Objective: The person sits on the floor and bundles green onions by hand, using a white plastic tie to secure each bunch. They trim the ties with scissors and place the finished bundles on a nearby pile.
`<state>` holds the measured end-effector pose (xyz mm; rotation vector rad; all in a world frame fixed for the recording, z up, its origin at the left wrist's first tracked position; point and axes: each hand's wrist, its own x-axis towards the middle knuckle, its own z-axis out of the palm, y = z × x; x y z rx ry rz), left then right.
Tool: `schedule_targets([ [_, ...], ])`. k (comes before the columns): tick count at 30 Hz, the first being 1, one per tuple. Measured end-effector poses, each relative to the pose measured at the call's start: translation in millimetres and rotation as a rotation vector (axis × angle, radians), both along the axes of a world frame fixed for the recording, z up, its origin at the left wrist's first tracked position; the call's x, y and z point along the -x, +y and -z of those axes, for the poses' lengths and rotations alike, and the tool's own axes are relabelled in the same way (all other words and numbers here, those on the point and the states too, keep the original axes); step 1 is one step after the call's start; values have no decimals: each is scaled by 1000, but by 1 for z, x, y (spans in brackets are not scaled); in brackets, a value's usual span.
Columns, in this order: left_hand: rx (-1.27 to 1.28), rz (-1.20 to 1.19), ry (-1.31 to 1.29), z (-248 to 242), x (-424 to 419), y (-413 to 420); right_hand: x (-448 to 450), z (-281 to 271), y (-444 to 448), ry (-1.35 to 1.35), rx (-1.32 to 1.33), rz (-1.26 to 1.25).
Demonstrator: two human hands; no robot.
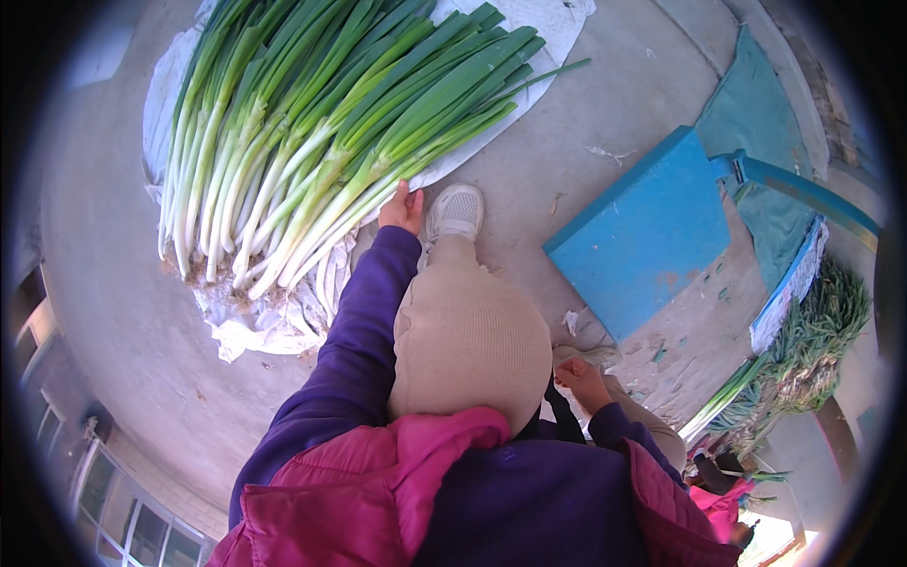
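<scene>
A large heap of long green onions [312, 142] lies on a white plastic sheet [560, 42] at upper left, with pale stems and roots towards me and green leaves pointing away. My left hand [402, 209] is at the right edge of the heap, beside the outermost stems. Its fingers are apart and nothing shows between them; whether a fingertip touches a stem I cannot make out. Low by my right leg is my right hand [584, 383], its fingers bent near a dark strap [563, 414]. What it may hold is hidden.
A blue board-like panel [638, 234] with a blue bar [808, 188] stands on the concrete floor [496, 234] at right. Beyond it are a green cloth [762, 106] and another onion pile [815, 347]. A person in pink [716, 507] is at lower right.
</scene>
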<state>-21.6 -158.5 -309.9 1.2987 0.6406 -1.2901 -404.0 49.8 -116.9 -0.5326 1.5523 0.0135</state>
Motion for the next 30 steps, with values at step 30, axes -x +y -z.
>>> schedule_targets([
  [30,682,538,-207,-167,29,-77,-107,43,-315,-431,228,324],
])
